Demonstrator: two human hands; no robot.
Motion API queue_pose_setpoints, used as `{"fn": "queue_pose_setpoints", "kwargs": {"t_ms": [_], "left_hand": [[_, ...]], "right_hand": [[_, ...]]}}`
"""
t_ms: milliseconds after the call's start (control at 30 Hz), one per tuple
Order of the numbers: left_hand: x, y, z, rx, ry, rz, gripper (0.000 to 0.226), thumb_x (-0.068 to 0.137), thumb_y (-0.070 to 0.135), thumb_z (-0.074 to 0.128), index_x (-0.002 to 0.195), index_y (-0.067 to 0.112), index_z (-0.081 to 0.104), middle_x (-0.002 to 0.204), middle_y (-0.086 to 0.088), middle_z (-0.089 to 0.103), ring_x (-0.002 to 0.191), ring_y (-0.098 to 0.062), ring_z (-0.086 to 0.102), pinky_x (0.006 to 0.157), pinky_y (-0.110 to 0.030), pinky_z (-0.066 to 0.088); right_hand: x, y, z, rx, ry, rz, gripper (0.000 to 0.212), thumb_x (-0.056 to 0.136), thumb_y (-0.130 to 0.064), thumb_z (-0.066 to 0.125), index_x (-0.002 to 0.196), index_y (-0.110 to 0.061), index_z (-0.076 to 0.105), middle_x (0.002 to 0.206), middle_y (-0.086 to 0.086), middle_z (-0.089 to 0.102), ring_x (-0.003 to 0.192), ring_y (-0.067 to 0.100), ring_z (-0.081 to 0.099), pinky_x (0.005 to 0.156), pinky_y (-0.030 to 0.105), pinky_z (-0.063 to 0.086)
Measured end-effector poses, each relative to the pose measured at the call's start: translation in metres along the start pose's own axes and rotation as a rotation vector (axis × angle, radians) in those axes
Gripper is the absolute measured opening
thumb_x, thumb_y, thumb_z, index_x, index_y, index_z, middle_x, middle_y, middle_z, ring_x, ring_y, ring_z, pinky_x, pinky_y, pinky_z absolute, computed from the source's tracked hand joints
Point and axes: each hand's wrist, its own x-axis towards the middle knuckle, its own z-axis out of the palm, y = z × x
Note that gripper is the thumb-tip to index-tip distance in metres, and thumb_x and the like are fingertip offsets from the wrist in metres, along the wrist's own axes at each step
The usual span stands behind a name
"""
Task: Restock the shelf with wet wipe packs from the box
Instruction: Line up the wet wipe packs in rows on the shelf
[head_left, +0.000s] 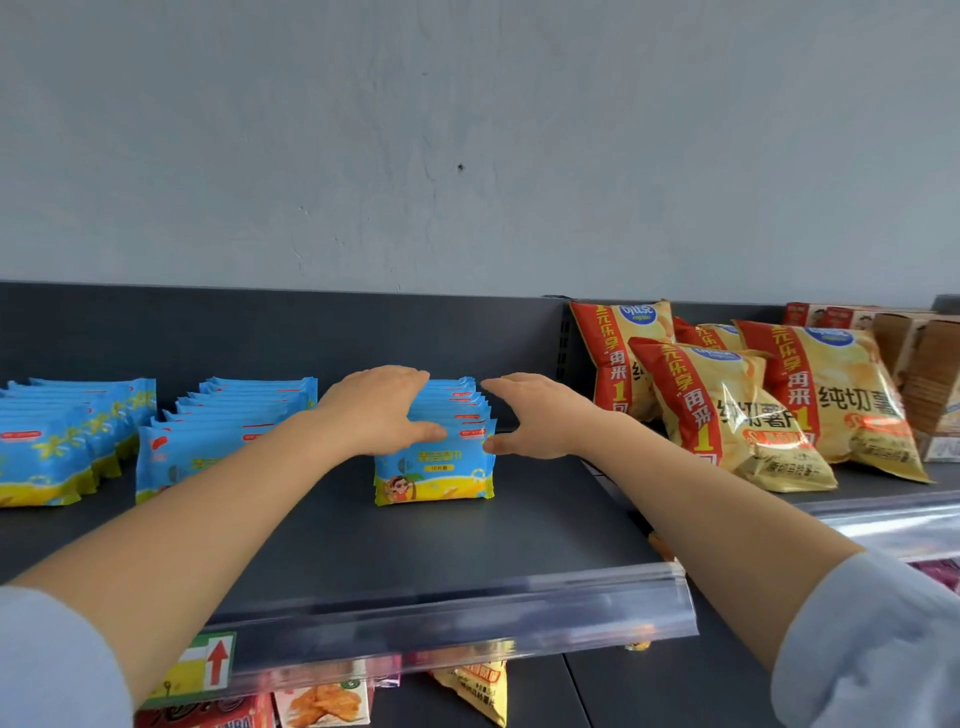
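1. The left hand (379, 410) lay over the top left of the right-hand row of wet wipe packs (441, 470). Its fingers were stretched out across the pack tops and its thumb reached along the upper edge of the front pack. It was released, not clenched, and rested on the packs.
2. The right hand (535, 415) was spread open just right of that same row. Its fingers were straight and apart from the packs, while its thumb tip sat at the front pack's right edge. Whether it actually touched the pack could not be told.
3. That row stood upright on the dark shelf (363, 545), one pack behind another, with the blue and yellow front pack facing the camera.
4. Two more rows of the same packs stood on the shelf to the left, the middle row (228, 415) partly hidden by the left forearm and the far-left row (62, 431) cut off by the picture edge.
5. Red and yellow chip bags (727, 415) leaned on the next shelf section to the right, with brown cartons (924, 364) beyond them.
6. A clear price strip (467, 618) ran along the shelf's front edge, carrying a label with a red arrow (210, 662) near its left end.
7. Both forearms were bare, with pale blue sleeves (872, 649) at the bottom corners.
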Motion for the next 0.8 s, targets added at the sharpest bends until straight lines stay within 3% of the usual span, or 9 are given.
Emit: {"fn": "queue_pose_setpoints", "kwargs": {"t_ms": [267, 433, 567, 800], "left_hand": [[-0.027, -0.012, -0.01, 0.092, 0.056, 0.094, 0.05, 0.089, 0.054, 0.053, 0.124, 0.018, 0.048, 0.12, 0.003, 0.055, 0.109, -0.017, 0.052, 0.089, -0.037, 0.046], [-0.05, -0.024, -0.013, 0.136, 0.078, 0.14, 0.052, 0.089, 0.052, 0.053, 0.128, 0.017, 0.048, 0.125, 0.001, 0.054, 0.113, -0.018, 0.052, 0.092, -0.037, 0.046], [-0.069, -0.027, -0.014, 0.155, 0.1, 0.182, 0.049, 0.09, 0.05, 0.053, 0.126, 0.017, 0.049, 0.122, 0.001, 0.055, 0.112, -0.019, 0.051, 0.085, -0.034, 0.043], [-0.093, -0.018, -0.008, 0.156, 0.16, 0.292, 0.038, 0.09, 0.049, 0.054, 0.112, 0.018, 0.051, 0.114, 0.001, 0.056, 0.108, -0.02, 0.052, 0.085, -0.036, 0.045]], "right_hand": [[-0.028, -0.027, -0.007, -0.079, 0.035, 0.111, 0.074, 0.087, -0.045, 0.062, 0.148, -0.022, 0.028, 0.149, 0.003, 0.038, 0.138, 0.023, 0.031, 0.109, 0.041, 0.036], [-0.048, -0.048, -0.005, -0.128, 0.056, 0.184, 0.073, 0.087, -0.046, 0.062, 0.147, -0.022, 0.03, 0.148, 0.003, 0.039, 0.138, 0.024, 0.033, 0.108, 0.043, 0.038], [-0.071, -0.062, -0.003, -0.156, 0.058, 0.225, 0.07, 0.087, -0.045, 0.062, 0.146, -0.022, 0.032, 0.145, 0.005, 0.042, 0.135, 0.025, 0.036, 0.106, 0.043, 0.039], [-0.114, -0.076, 0.002, -0.205, 0.044, 0.298, 0.067, 0.09, -0.042, 0.06, 0.147, -0.021, 0.031, 0.144, 0.006, 0.042, 0.135, 0.026, 0.035, 0.106, 0.043, 0.039]]}}
